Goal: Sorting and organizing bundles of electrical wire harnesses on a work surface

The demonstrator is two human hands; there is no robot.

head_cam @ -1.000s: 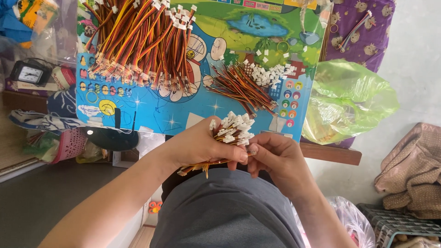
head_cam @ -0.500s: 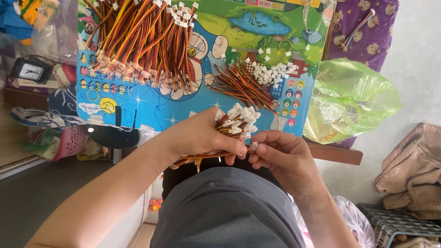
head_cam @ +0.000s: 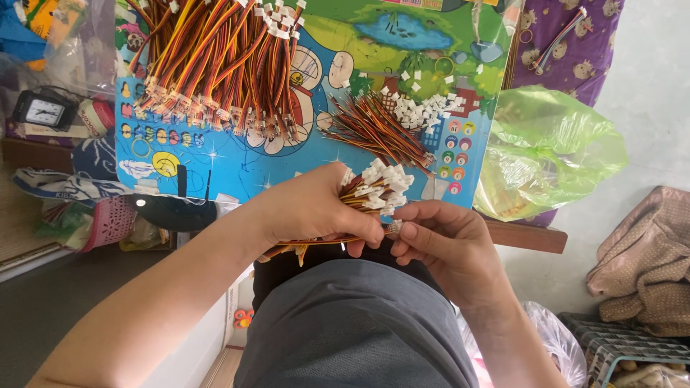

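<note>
My left hand (head_cam: 316,208) grips a bundle of short red, yellow and black wires (head_cam: 377,192) whose white plastic connectors fan out at the top. My right hand (head_cam: 442,241) sits just right of it, thumb and fingertips pinching one wire end at the bundle's lower edge. Both hands hover over my lap, in front of a colourful cartoon board (head_cam: 215,169). On the board lie a large heap of finished wire leads (head_cam: 215,65), a smaller loose wire pile (head_cam: 377,129) and scattered white connectors (head_cam: 424,108).
A green plastic bag (head_cam: 553,151) lies right of the board, purple patterned cloth (head_cam: 568,43) behind it. A small clock (head_cam: 43,111) and a pink basket (head_cam: 108,223) sit at the left. Brown fabric (head_cam: 647,266) and a grey crate (head_cam: 618,345) lie at the right.
My left hand has tilted the bundle slightly to the right. My right hand's fingers have closed in on a wire end at the bundle's lower edge.
</note>
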